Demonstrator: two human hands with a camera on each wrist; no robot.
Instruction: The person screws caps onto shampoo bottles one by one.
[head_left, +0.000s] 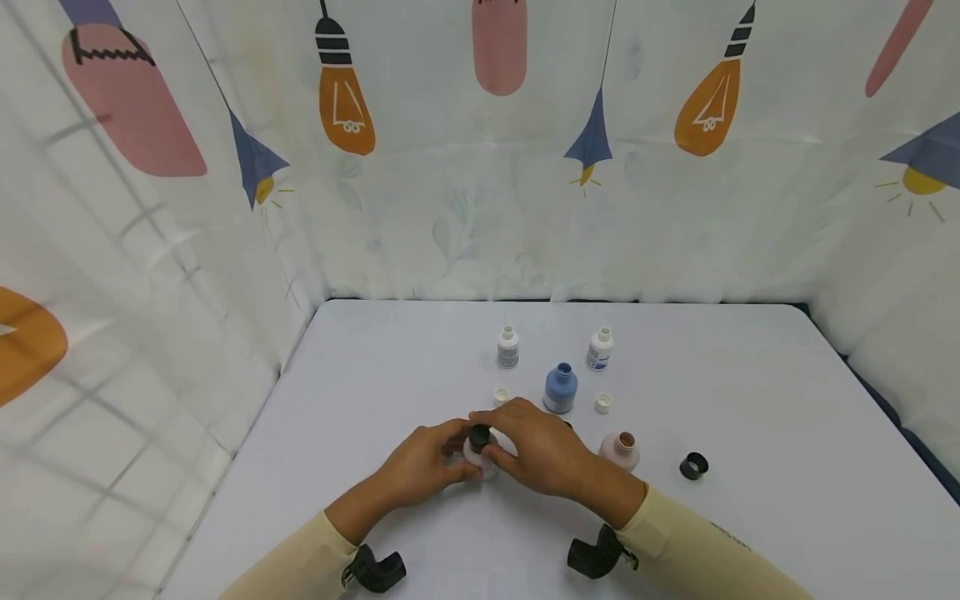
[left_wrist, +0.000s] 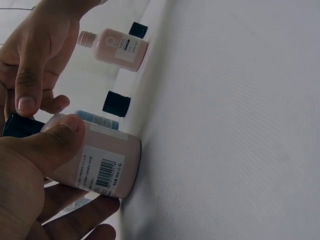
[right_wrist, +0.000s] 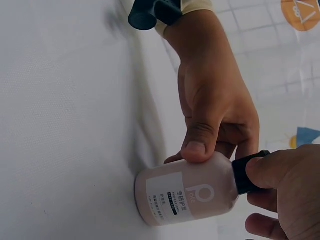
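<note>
Upright on the table, a pale pink bottle (right_wrist: 172, 192) with a white label is gripped by the left hand (head_left: 427, 462), thumb on one side and fingers round the other. Its black cap (right_wrist: 243, 175) sits on the neck. Thumb and fingers of the right hand (head_left: 540, 446) pinch that cap from above. In the left wrist view the bottle's back label with a barcode (left_wrist: 105, 172) faces the camera. Just right of the right hand stands a second pink bottle (head_left: 619, 451), uncapped, partly hidden by the wrist.
A loose black cap (head_left: 693, 466) lies to the right; another black cap (left_wrist: 116, 104) shows beyond the held bottle. Behind the hands stand an uncapped blue bottle (head_left: 560, 390) and two small uncapped white bottles (head_left: 507, 348), (head_left: 599, 350). White caps (head_left: 603, 403), (head_left: 501, 396) lie before them.
</note>
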